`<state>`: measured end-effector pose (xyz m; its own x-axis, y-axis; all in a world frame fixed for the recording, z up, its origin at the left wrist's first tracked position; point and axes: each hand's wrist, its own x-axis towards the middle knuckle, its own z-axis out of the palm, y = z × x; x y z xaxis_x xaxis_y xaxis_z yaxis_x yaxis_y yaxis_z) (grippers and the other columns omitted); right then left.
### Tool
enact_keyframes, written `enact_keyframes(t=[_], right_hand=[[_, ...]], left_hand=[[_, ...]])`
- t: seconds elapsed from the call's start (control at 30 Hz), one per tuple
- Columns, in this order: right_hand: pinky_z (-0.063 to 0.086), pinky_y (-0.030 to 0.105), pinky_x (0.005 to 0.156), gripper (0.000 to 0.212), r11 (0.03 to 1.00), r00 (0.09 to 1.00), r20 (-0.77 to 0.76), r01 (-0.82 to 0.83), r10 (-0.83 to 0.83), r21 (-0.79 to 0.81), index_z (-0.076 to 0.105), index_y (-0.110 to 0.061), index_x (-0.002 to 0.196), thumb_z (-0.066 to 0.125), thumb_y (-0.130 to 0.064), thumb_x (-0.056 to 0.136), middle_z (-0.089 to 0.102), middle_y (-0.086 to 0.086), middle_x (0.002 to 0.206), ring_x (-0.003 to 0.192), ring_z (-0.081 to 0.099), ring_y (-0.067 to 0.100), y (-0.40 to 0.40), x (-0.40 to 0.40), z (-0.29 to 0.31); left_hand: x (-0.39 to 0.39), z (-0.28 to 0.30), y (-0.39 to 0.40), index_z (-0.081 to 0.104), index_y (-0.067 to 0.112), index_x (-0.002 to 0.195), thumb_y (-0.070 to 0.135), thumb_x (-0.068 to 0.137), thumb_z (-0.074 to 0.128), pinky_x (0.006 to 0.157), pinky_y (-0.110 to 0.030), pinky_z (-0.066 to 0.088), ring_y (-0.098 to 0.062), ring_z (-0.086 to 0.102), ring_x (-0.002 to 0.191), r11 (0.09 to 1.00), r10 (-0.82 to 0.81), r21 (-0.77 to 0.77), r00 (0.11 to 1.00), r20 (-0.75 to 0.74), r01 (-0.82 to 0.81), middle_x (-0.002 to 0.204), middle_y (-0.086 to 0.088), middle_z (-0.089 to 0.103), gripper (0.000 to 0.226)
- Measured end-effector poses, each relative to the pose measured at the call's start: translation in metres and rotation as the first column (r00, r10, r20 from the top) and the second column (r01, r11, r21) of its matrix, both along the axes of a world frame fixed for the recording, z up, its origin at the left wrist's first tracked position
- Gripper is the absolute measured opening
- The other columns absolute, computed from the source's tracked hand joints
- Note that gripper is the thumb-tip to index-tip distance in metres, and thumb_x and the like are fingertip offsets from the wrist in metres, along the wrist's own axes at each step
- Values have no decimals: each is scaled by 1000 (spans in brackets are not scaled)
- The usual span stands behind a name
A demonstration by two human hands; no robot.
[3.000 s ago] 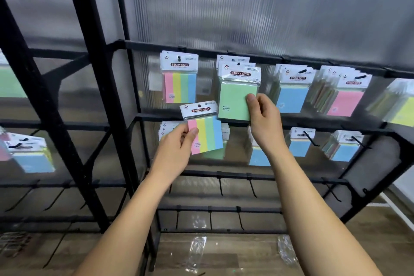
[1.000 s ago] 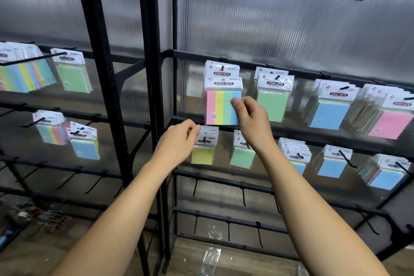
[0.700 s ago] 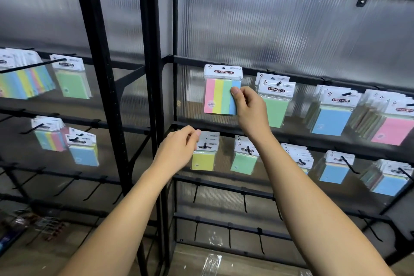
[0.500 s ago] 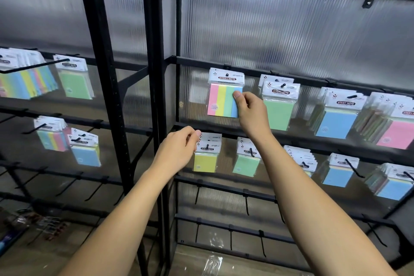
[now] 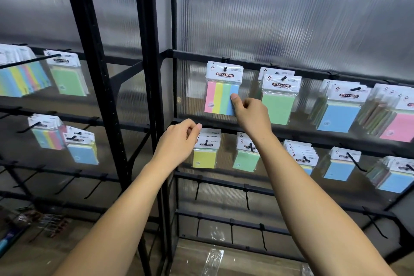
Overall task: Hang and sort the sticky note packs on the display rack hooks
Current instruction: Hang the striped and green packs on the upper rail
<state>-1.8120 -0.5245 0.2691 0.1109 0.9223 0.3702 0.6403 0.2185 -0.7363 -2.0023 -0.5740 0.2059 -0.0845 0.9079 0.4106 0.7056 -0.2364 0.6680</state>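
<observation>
A person's two bare arms reach up to a black metal display rack (image 5: 147, 96) backed by ribbed translucent panels. The right hand (image 5: 252, 114) pinches the right edge of a striped sticky note pack (image 5: 220, 96), thumb pressed on its blue band, fingers curled behind. That pack, banded pink, yellow, green and blue under a white "STICKY NOTE" header, hangs on the leftmost hook (image 5: 225, 68) of the upper rail, the hook's tip poking through the header hole.

The left hand (image 5: 179, 141) sits lower, at the left end of the next rail down, fingers curled with thumb and forefinger together against the header of a yellow pack (image 5: 205, 157) hanging there; whether it actually grips the header cannot be told.

Just right of the striped pack hangs a green pack (image 5: 277, 105), with another header behind it. Further right on the same rail hang a blue pack (image 5: 338, 116) and a pink pack (image 5: 397, 127), each fronting a thick bundle. On the lower rail, right of the yellow pack, hang a small green pack (image 5: 245, 159), a fanned bunch of headers and more blue packs.

On the rack's left bay hang a long row of multicoloured packs (image 5: 21, 78), a green one, and below them a striped and a blue pack. Bare hooks line the lowest rails. Clear plastic wrappers (image 5: 212, 262) lie on the wooden floor below.
</observation>
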Motion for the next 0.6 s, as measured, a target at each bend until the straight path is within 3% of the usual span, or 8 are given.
enact_keyframes(t=[0.1,0.23,0.33,0.6], right_hand=[[31,32,55,45,996,998,43,43,-47,84,47,-14,66,52,-44,99,51,0,62,64,49,22,-4,3,-2],[34,27,62,25,969,996,-90,33,-11,244,55,-14,85,59,-35,98,54,-10,70,67,51,10,-4,1,8],[33,20,58,23,959,993,-118,26,8,282,56,-13,88,60,-34,98,54,-11,71,67,50,3,4,-2,14],[28,26,61,25,966,987,-157,60,-20,252,52,-14,80,60,-30,98,57,-3,73,72,51,18,37,-11,16]], left_hand=[[4,12,8,56,27,78,48,97,48,69,-40,54,-13,58,65,998,43,55,999,13,-43,69,10,65,29],[15,43,22,55,22,80,47,98,51,61,-33,45,-17,59,70,987,93,133,996,13,-94,69,7,61,31],[20,67,37,54,20,80,49,97,51,62,-31,39,-18,57,72,976,138,164,990,25,-140,69,7,59,34],[27,85,85,58,18,77,45,97,49,70,-39,47,-29,58,82,969,149,197,989,4,-147,75,0,65,34]])
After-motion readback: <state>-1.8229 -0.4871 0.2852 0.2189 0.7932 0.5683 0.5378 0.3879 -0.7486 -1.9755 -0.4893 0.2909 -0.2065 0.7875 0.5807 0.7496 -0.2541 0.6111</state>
